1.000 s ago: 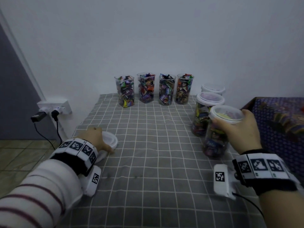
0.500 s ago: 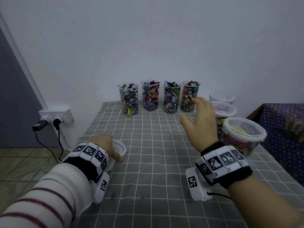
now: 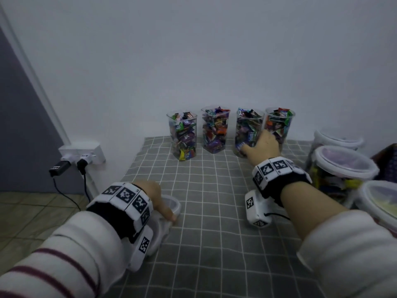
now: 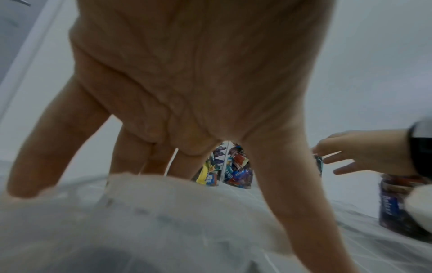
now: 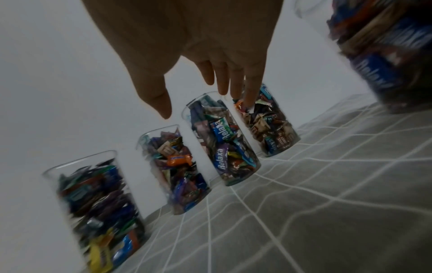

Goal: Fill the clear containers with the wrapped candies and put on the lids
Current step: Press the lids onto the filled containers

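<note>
**Four open candy cups, three lidded ones, two hands at work**

Four tall clear cups stand in a row at the back of a grey checked cloth [image 3: 214, 211], against a white wall. Each is packed to the rim with small wrapped candies in purple, blue, orange, green and yellow. None of the four has a lid. Counting from the left: first cup [image 3: 184, 136], second cup [image 3: 215, 130], third cup [image 3: 247, 130], fourth cup [image 3: 279, 123].

Three more candy-filled cups stand in a line along the right edge of the cloth, each closed with a white-rimmed lid: far lidded cup [image 3: 337, 140], middle lidded cup [image 3: 343, 166], near lidded cup [image 3: 380, 201].

One loose lid [image 3: 171, 204] lies flat near the left edge of the cloth.

Right hand [image 3: 263, 145] reaches to the third cup with fingers [image 5: 224, 79] extended and spread, thumb apart; the wrist view shows them just short of the cup's rim, gripping nothing.

Left hand [image 3: 158, 196] rests on the loose lid, straight fingers [image 4: 287, 194] spread down over it, fingertips at its edge.

Two plugs sit in a wall socket [image 3: 82, 151] left of the cloth.
</note>
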A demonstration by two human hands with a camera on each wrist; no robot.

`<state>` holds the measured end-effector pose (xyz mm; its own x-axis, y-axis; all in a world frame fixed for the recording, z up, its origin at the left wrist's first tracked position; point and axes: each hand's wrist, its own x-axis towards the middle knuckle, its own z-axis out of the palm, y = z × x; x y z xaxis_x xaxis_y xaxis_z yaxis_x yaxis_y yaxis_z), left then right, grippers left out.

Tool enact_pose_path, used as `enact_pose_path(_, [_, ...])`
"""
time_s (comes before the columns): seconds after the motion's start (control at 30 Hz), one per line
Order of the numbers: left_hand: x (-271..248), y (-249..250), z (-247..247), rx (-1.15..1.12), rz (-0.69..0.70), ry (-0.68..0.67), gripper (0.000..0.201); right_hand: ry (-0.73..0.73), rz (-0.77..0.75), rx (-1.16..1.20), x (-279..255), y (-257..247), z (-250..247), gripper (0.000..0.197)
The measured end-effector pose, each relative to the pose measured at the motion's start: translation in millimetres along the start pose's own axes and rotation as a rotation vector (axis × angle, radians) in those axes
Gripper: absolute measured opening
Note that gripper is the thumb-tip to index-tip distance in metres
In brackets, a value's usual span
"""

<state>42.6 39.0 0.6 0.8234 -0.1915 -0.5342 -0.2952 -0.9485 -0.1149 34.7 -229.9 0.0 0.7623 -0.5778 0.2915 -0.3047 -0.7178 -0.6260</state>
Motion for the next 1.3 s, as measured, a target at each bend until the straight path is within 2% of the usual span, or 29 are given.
enact_pose_path(0.2, [7,0,1,0.04,0.025,0.007,0.068,0.041,0.161,0.217,54,-7,17,0.094])
enact_pose_path(0.3, [8,-2,2,0.045,0.031,0.035,0.069,0.049,0.212,0.281,74,-11,22,0.096])
enact_pose_path(0.43, [7,-2,-1,0.059,0.04,0.012,0.071,0.044,0.232,0.262,82,-10,27,0.097])
enact_pose_path(0.57, [4,-1,-2,0.049,0.047,0.01,0.069,0.039,0.251,0.093,78,-7,25,0.104])
enact_pose_path(0.63, [4,0,-3,0.046,0.041,0.007,0.065,0.047,0.245,0.124,73,-7,23,0.104])
enact_pose_path(0.73, [5,2,-2,0.057,0.04,0.0,0.065,0.057,0.181,0.299,60,-7,19,0.09])
enact_pose_path(0.87, [4,3,-2,0.073,0.038,-0.006,0.073,-0.023,0.148,0.292,35,-9,10,0.084])
enact_pose_path(1.0, [0,7,-1,0.086,0.022,0.008,0.073,-0.062,0.116,0.256,3,-11,-1,0.077])
enact_pose_path(1.13, [-12,8,3,0.104,-0.007,0.069,0.063,-0.116,0.074,0.227,-36,-14,-17,0.077])
enact_pose_path(1.23, [-21,5,7,0.053,0.033,0.121,0.072,-0.139,0.048,0.264,-64,-14,-30,0.075])
enact_pose_path(1.3, [-31,3,7,-0.043,0.082,0.203,0.079,-0.169,0.029,0.261,-82,-14,-36,0.075])
